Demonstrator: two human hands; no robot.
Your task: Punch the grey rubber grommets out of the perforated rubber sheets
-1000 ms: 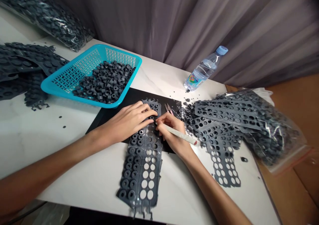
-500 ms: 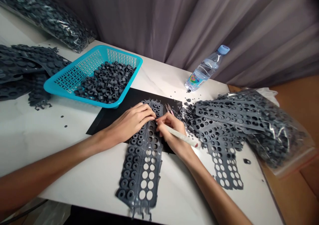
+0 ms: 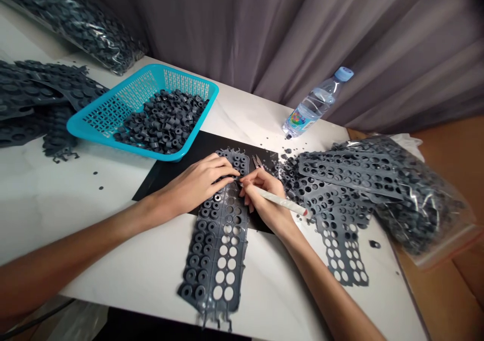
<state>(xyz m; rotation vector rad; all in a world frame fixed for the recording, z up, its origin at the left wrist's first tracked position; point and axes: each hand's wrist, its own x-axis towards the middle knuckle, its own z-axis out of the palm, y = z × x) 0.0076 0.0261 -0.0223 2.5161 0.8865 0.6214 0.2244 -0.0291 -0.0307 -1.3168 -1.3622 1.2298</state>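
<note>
Fingers of the right hand (image 3: 274,211) pinch a white pen-like tool (image 3: 285,203), its tip at the moulded ring sheet (image 3: 214,255) in the frame's centre. Left hand (image 3: 198,182) lies across the sheet's upper part, fingers slightly spread; whether their tips grip a ring cannot be told. Sheet and hands: it runs lengthwise from frame centre to bottom, beneath the left, the nearer hand, with the right at its right edge. Small snips (image 3: 258,162) lie just beyond; teal basket (image 3: 124,148), upper left; water bottle (image 3: 312,104), upper right.
</note>
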